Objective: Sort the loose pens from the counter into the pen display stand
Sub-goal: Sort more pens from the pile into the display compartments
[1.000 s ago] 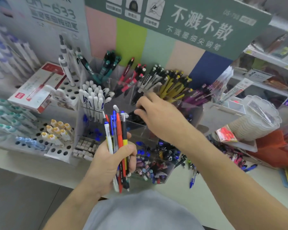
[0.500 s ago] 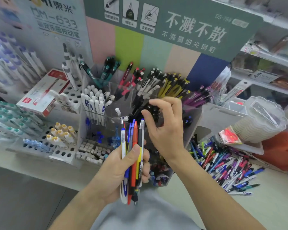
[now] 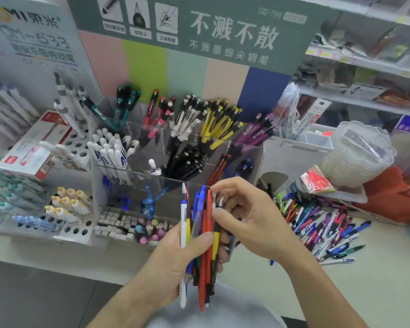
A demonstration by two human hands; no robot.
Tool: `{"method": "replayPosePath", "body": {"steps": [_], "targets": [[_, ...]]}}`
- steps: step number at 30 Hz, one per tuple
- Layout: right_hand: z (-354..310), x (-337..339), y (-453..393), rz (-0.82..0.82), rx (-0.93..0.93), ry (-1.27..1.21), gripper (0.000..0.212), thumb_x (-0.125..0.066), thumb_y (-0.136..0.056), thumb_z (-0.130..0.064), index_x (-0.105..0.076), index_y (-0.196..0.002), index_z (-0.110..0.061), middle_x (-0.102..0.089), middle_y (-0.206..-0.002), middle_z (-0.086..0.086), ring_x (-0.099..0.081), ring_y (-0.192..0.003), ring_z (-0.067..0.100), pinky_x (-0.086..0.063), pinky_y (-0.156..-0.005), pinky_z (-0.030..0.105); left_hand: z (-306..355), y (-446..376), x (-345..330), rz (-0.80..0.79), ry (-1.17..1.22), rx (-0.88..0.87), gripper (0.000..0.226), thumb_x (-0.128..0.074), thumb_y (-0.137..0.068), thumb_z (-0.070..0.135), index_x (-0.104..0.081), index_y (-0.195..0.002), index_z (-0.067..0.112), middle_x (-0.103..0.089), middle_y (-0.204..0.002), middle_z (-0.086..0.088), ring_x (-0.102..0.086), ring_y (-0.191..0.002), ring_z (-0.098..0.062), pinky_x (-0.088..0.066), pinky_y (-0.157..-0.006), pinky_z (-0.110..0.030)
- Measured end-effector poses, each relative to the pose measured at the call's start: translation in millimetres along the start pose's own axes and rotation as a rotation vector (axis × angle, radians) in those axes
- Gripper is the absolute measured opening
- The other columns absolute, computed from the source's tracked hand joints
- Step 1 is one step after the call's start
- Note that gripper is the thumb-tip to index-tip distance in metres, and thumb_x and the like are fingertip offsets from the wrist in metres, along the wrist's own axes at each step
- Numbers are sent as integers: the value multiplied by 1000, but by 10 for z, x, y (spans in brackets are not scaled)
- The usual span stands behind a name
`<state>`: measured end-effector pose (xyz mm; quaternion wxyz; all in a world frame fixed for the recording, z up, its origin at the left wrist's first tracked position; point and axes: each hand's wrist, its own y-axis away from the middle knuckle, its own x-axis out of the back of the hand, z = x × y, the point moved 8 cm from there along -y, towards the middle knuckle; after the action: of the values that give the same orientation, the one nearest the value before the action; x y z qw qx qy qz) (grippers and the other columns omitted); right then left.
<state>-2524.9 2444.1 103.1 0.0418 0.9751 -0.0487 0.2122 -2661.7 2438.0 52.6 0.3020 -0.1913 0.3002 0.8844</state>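
Head view is showing the left hand (image 3: 175, 259), low in the middle of the frame, wrapping its fingers round a bundle of pens (image 3: 202, 235) held upright. The right hand (image 3: 249, 216) is reaching in from the right, thumb and forefinger pinching the top of one pen at the bundle's right edge. It looks as though the person is picking a single pen out to drop into the pen display stand (image 3: 249, 147), whose clear compartments are standing just behind the hands. The next move is probably calling for a match of colour to compartment, then a clean lift clear of the bundle. More loose pens (image 3: 322, 228) are lying in a heap on the desk (image 3: 376, 275) at right. Which pen is being pinched is hard to make out; the frame is blurring, and the hands are hiding the stand's front compartments.
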Motion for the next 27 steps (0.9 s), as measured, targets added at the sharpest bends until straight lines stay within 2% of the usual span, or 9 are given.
{"method": "replayPosePath", "body": {"steps": [3,5,8,14,16,18,22,24,27], "targets": [[60,21,85,-52,-74,-144,27,-73,-93,-18,-65,-116,-31,-66,-89,1,-71,-65,31,-60,-64,52,-40,11,-76,-27,24,52,40,-64,-80,13,-62,-113,-9,-68,-87,-29,-68,-70,-36,-60,-60,-39],[141,36,117,-89,-139,-157,33,-77,-90,-20,-65,-119,-31,-64,-87,0,-70,-60,29,-61,-62,50,-66,32,-154,-70,67,86,33,-61,-77,8,-68,-105,-7,-68,-87,-31,-69,-68,-38,-59,-57,-39],[210,78,139,-96,-146,-18,35,-79,-88,-26,-65,-119,-35,-65,-86,-6,-70,-66,19,-61,-67,44,-118,50,-217,-100,116,120,30,-56,-72,6,-75,-92,-4,-69,-89,-33,-70,-68,-43,-60,-56,-42],[310,95,213,-104,-181,-112,22,-78,-88,-21,-63,-102,-28,-68,-94,2,-70,-80,29,-61,-70,50,-166,-1,-189,-83,102,117,35,-51,-66,-2,-76,-91,-2,-68,-93,-36,-70,-75,-46,-60,-59,-45],[286,158,212,-63,-146,-199,18,-76,-90,-19,-62,-99,-26,-72,-102,1,-71,-92,25,-61,-80,48,-162,-23,-174,-82,102,108,36,-52,-67,-3,-76,-93,-3,-68,-93,-35,-70,-74,-44,-60,-60,-44],[186,297,210,82,-62,-354,18,-72,-93,-14,-60,-105,-17,-75,-101,9,-72,-96,26,-59,-84,39,-177,-34,-158,-90,103,118,39,-54,-69,-1,-73,-102,-7,-68,-96,-35,-69,-77,-44,-61,-64,-46],[48,579,275,388,44,-663,33,-64,-86,-19,-53,-115,-10,-67,-85,16,-74,-70,33,-61,-60,35,-247,-28,-98,-57,93,173,45,-62,-69,2,-67,-113,-7,-66,-99,-40,-69,-81,-49,-61,-67,-48],[44,584,294,431,31,-635,35,-64,-86,-15,-52,-118,-11,-61,-84,18,-72,-62,31,-59,-49,36,-260,-40,-77,-30,45,171,32,-72,-73,3,-73,-105,-3,-67,-97,-38,-70,-77,-46,-61,-62,-44],[119,459,331,400,-35,-552,33,-71,-80,-13,-52,-107,-8,-63,-75,5,-67,-53,27,-54,-44,29,-248,-78,-44,22,-37,128,23,-73,-81,10,-75,-101,-1,-69,-92,-31,-70,-72,-37,-59,-59,-38]]}}
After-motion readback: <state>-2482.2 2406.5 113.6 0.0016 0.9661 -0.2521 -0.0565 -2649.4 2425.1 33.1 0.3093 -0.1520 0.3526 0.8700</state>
